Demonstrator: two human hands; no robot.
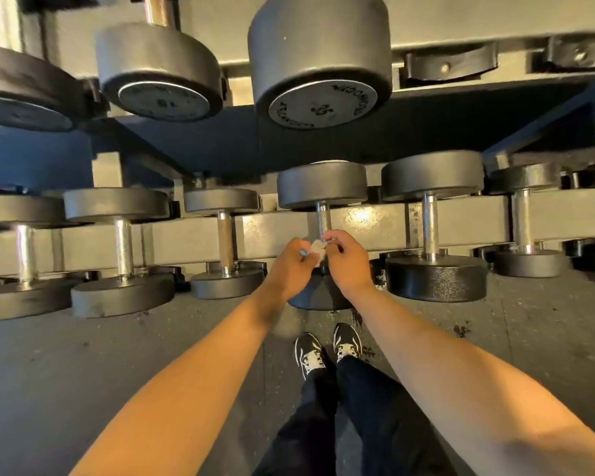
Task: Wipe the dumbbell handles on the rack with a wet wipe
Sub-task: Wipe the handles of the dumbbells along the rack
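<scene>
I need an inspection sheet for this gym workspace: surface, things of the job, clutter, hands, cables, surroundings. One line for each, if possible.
Surface: grey speckled floor with dark spots near the rack.
Job's things: small white wipe held between both hands at the lower end of a chrome handle; more dumbbells in the lower row, larger ones on the upper tier.
Clutter: nothing seen.
Hands: left hand and right hand both pinch the wipe.
Cables: nothing seen.
Surroundings: metal rack beam; the person's black shoes below.
</scene>
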